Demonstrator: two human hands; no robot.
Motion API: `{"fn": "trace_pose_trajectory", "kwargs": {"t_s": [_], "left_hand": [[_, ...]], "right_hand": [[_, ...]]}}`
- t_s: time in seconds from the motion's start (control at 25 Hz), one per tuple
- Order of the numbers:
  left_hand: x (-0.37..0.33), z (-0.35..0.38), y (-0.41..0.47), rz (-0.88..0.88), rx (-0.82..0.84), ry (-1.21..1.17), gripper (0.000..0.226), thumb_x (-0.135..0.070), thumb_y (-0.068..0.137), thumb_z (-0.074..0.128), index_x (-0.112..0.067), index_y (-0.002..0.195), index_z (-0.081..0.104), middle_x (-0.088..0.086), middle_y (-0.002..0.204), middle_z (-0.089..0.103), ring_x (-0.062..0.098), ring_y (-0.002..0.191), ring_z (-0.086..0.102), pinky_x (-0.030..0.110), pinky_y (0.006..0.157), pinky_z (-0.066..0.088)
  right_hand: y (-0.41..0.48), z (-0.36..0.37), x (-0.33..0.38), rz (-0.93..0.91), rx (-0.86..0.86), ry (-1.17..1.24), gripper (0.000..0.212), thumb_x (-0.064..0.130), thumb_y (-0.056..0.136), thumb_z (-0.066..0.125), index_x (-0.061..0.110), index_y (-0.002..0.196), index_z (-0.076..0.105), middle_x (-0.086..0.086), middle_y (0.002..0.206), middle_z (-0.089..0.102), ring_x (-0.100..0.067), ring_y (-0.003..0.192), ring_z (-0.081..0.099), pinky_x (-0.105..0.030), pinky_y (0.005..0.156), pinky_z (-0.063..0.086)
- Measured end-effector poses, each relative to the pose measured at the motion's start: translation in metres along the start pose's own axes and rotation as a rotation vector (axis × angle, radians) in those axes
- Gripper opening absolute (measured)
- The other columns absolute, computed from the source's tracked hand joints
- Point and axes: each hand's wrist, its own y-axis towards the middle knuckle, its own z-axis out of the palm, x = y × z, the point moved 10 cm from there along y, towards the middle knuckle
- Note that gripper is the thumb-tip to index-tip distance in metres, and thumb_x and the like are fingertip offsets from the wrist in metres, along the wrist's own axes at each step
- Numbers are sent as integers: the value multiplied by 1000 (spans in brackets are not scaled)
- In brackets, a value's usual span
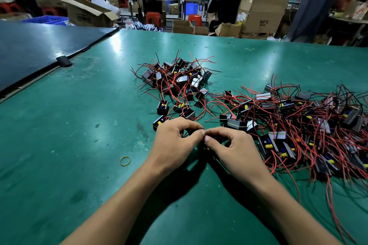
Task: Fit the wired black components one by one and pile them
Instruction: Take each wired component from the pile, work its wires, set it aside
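Green matting (pixel 79 125) covered the bench, with a pile of wired black components (pixel 179 79) above centre and a larger tangle (pixel 308 125) at right. At lower centre the left hand (pixel 175 142) and right hand (pixel 236 145) met fingertip to fingertip, both curled and pinching one component (pixel 205 146). It was too hidden to tell its long axis or heading.

Bright overhead light, wide-angle bend
Glare streaks the surface (pixel 119 49) beyond the fingers (pixel 187 125); soft shadows pool nearer than them; far right blurs.
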Motion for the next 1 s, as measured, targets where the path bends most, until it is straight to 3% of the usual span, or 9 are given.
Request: {"fn": "trace_pose_trajectory", "kwargs": {"t_s": [0.08, 0.16, 0.28, 0.48, 0.64, 0.76, 0.84, 0.92, 1.0], "left_hand": [[-6, 1, 0, 65, 7, 45, 5, -16, 82, 75, -20, 84, 77, -12, 76, 68, -4, 72, 57, 11, 67, 39], [-13, 3, -3, 157, 21, 138, 6, -21, 84, 72, -19, 87, 77, -9, 80, 68, 9, 81, 59, 28, 76, 46], [-20, 4, -6, 254, 12, 227, 15, -27, 83, 68, -18, 88, 78, -6, 77, 66, 20, 76, 55, 42, 71, 46], [-31, 5, -8, 362, -5, 307, 13, -30, 83, 70, -20, 87, 77, -8, 76, 66, 19, 73, 52, 46, 66, 45], [-32, 8, -10, 389, -14, 327, 11, -27, 83, 71, -20, 87, 77, -8, 77, 67, 20, 73, 52, 46, 66, 45], [-24, 3, -4, 311, -15, 213, 11, -27, 81, 72, -20, 86, 78, -7, 76, 67, 19, 72, 53, 42, 68, 45], [-20, 2, -2, 271, 6, 161, 9, -26, 81, 75, -20, 86, 79, -7, 77, 68, 20, 74, 53, 40, 70, 44], [-17, 4, 0, 232, 47, 132, 8, -23, 81, 78, -20, 88, 79, -8, 78, 68, 20, 77, 51, 39, 73, 43], [-12, 6, 1, 183, 90, 111, 9, -22, 80, 79, -20, 88, 80, -8, 79, 69, 21, 80, 51, 41, 77, 43]], "right_hand": [[1, -6, 4, -14, -24, 40, 10, 20, 90, 72, 30, 90, 77, 21, 83, 74, 4, 78, 68, -9, 72, 49], [2, -10, 8, -36, -52, 52, 7, 22, 90, 72, 26, 85, 77, 18, 78, 74, 3, 71, 67, -6, 66, 46], [1, -10, 10, -23, -70, 27, 16, 25, 90, 72, 22, 75, 74, 16, 66, 69, 4, 59, 59, -9, 60, 42], [3, 0, -22, 305, 32, 247, 30, 27, 93, 67, 13, 66, 67, 3, 53, 47, -12, 47, 36, -25, 48, 27], [-2, 12, -30, 454, 114, 493, 24, 24, 92, 69, 8, 74, 64, -5, 64, 48, -12, 45, 37, -22, 44, 27], [6, -13, -7, 132, 19, 176, 9, 23, 84, 79, 17, 89, 74, 3, 74, 69, -11, 52, 56, -17, 50, 44], [6, -17, 16, -157, 8, -101, 20, 19, 80, 83, 25, 98, 76, 13, 86, 73, -3, 72, 66, -16, 67, 51], [3, -13, 26, -348, 14, -222, 21, 14, 81, 82, 19, 101, 78, 11, 91, 73, -3, 84, 67, -23, 75, 53], [-2, -8, 30, -476, 16, -301, 18, 13, 85, 79, 13, 103, 77, 4, 93, 73, -10, 84, 69, -32, 74, 56]]}}
